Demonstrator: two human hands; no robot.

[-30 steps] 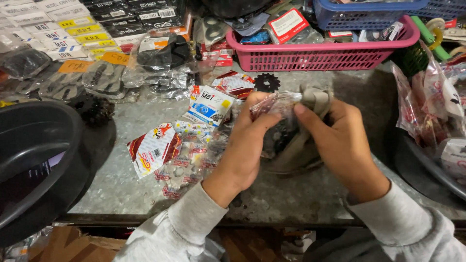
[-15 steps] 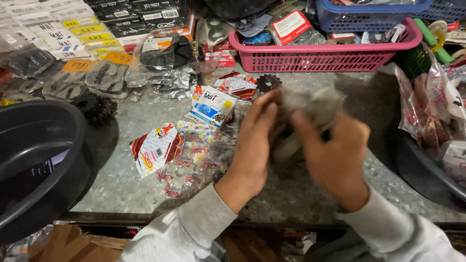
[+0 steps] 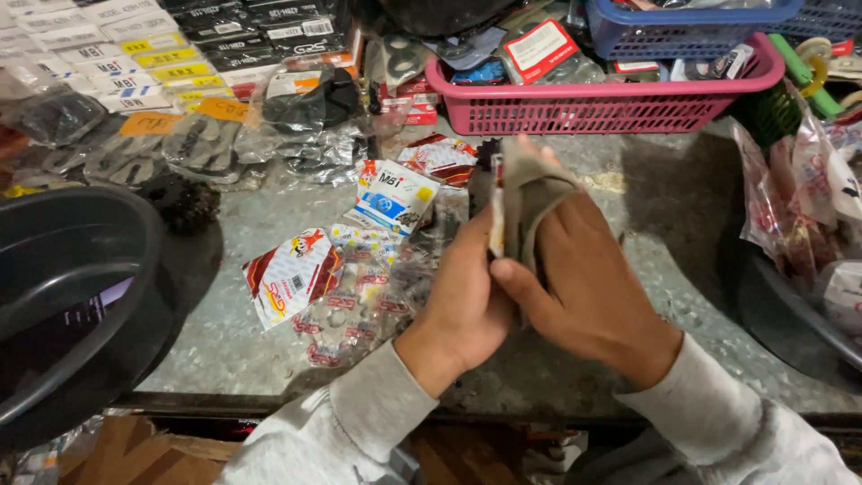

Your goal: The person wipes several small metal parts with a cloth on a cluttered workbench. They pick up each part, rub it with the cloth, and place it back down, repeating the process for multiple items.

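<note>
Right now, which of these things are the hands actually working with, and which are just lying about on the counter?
In hand:
- grey cloth, held upright by the left hand and right hand
- a flat packet pressed against it

Lying about:
- pink basket
- blue basket
- red-and-white packets
- black tub
- black sprocket

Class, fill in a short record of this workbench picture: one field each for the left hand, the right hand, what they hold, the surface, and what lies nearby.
left hand: left hand grips the lower edge of the packet
right hand: right hand pinches the packet from the other side
held thing: flat grey packet, upright between both hands
surface: speckled metal bench
nearby: sachets left of the hands; pink basket behind; black tub far left
</note>
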